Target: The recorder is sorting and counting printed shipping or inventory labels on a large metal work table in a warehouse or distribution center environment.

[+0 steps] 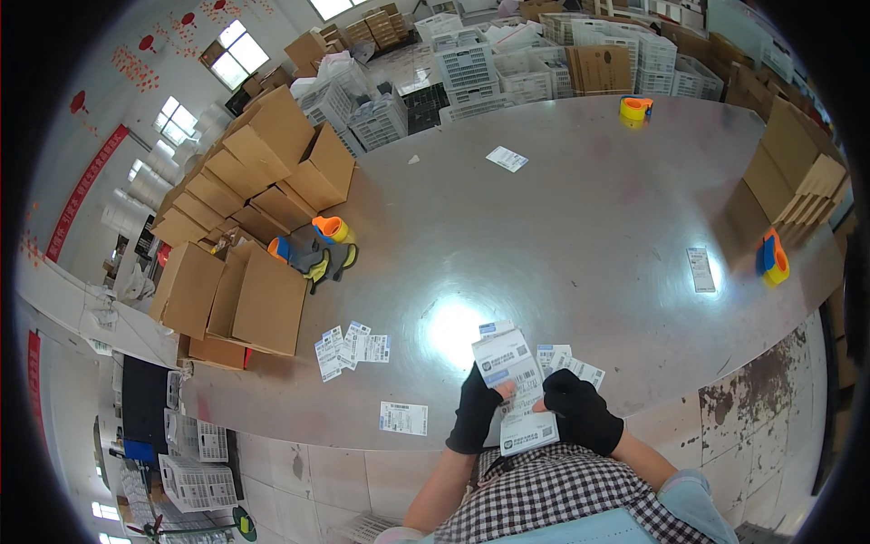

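Observation:
In black half-finger gloves, both of my hands are at the table's near edge, in front of my checked apron [553, 494]. My left hand [476, 412] is closed round a stack of white printed shipping labels [505, 355], its bare thumb lying on top. My right hand [582, 412] is closed at the right side of the same labels, its thumb pressed on the lower part. The lower labels hang over the edge toward me. Just beyond my right hand, more labels [589, 373] lie fanned on the table. Another label [403, 419] lies flat to my left.
Several labels [343, 349] lie at left on the metal table [507, 227]. Open cardboard boxes [263, 299] crowd its left side, beside tape dispensers [333, 228] and grey-yellow gloves [337, 263]. Folded cartons [797, 163] and another tape dispenser [775, 261] stand right. White crates [467, 68] are stacked behind.

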The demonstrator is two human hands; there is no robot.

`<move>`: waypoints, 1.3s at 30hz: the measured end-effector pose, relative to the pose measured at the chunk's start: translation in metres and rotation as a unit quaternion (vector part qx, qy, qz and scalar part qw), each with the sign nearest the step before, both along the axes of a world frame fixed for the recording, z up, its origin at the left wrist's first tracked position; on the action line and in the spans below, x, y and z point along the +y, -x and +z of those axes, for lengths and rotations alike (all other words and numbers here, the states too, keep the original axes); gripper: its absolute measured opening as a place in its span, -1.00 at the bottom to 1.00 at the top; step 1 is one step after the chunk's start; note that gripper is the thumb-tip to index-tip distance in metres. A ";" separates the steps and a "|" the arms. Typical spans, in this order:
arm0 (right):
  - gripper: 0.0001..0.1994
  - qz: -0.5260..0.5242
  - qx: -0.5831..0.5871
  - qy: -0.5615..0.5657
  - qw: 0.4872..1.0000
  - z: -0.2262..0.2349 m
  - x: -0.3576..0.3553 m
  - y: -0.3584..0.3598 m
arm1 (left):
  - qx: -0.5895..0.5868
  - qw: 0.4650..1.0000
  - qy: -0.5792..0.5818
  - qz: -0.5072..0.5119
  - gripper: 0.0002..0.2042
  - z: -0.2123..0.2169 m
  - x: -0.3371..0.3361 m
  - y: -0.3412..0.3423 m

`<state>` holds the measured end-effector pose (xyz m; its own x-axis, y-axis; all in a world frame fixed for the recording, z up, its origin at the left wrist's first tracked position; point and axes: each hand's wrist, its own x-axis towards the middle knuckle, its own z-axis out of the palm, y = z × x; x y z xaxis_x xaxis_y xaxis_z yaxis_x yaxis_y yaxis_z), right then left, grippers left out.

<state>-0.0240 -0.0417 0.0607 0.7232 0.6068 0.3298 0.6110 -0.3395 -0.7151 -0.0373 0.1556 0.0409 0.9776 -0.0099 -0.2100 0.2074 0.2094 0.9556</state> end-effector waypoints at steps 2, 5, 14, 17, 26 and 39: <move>-0.72 0.029 0.024 -0.045 0.998 -0.001 -0.001 -0.001 | 0.003 0.999 0.032 0.036 -0.58 0.000 0.002 -0.005; -0.74 0.057 0.014 -0.071 0.996 -0.001 0.001 -0.007 | 0.000 0.996 0.052 0.076 -0.61 0.001 0.009 -0.009; -0.78 -0.075 0.123 -0.008 0.990 -0.001 0.011 -0.004 | -0.022 0.966 0.259 -0.002 -0.50 -0.011 0.007 0.005; -0.76 -0.103 0.136 -0.034 0.985 -0.009 0.015 -0.005 | -0.088 0.994 0.032 -0.051 -0.44 -0.012 0.001 0.009; -0.71 -0.047 0.297 -0.101 0.948 -0.026 0.018 -0.006 | -0.016 0.999 -0.036 -0.034 -0.59 0.011 -0.009 0.005; -0.71 -0.088 0.137 -0.095 0.982 0.004 0.010 -0.001 | 0.054 0.995 0.078 -0.020 -0.55 -0.002 -0.005 0.001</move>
<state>-0.0230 -0.0317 0.0648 0.8892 0.4103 0.2025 0.3297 -0.2679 -0.9053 -0.0380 0.1503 0.0386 0.9476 -0.0882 -0.3069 0.3181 0.3431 0.8838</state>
